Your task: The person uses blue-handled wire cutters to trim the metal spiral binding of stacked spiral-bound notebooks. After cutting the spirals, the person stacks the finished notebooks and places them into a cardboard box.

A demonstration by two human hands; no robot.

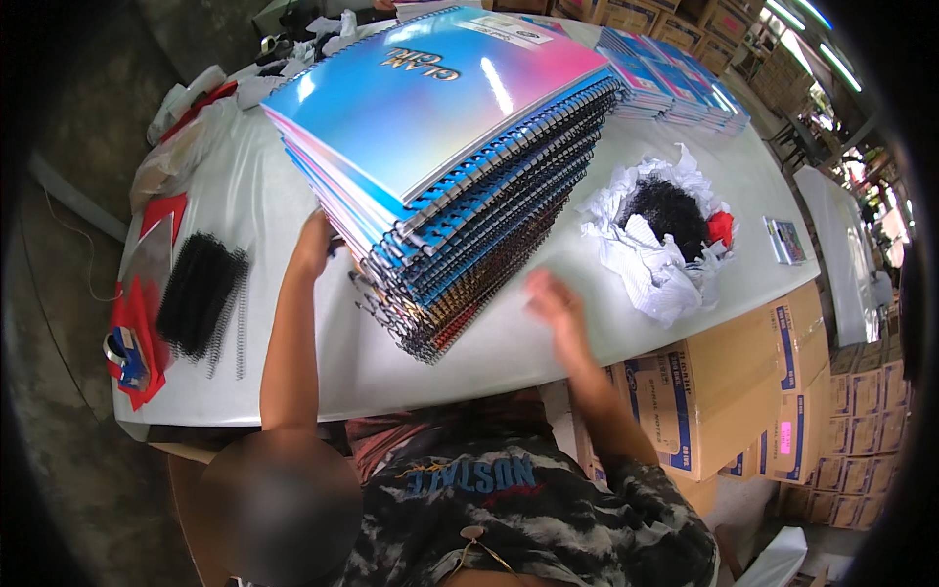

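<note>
While stacked glossy, coil-bound notebooks (421,122) hide the left hand (313,247)'s grip, the right hand (556,299) is loosely spread, empty.

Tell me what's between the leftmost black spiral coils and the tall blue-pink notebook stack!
The person's left hand and forearm, plus white tabletop, show there in the head view.

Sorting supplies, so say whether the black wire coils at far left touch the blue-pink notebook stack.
No: white tabletop shows between the coils and the stack.

from here i count one left hand (315,243), one right hand (558,301), one tall notebook stack (445,127), two black wire clumps (201,298) and one blue tape dispenser (130,360).
</note>
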